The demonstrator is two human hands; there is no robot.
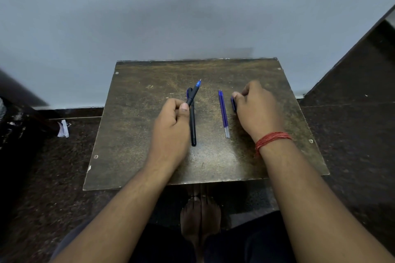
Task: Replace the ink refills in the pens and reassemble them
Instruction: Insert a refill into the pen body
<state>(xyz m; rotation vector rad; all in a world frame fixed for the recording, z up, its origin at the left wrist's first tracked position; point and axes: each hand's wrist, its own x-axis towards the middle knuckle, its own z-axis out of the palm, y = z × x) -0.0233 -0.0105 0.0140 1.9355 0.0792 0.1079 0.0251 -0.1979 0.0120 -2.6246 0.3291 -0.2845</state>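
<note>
My left hand (171, 121) grips an uncapped black pen (193, 95) with a blue tip, pointing up and away over the small brown table (136, 134). Just right of that hand a second black pen (193, 128) lies flat, its blue-clipped cap end at the far side. Two blue ink refills (223, 113) lie side by side at the table's middle. My right hand (256, 109) rests on the table right of the refills, fingers curled over a small blue pen cap (233, 103), mostly hidden.
The table stands against a grey wall (192, 17). Dark floor surrounds it. A crumpled white paper (63, 128) lies on the floor at the left. My bare feet (199, 218) show below the table's near edge. A dark door or panel (363, 60) rises at the right.
</note>
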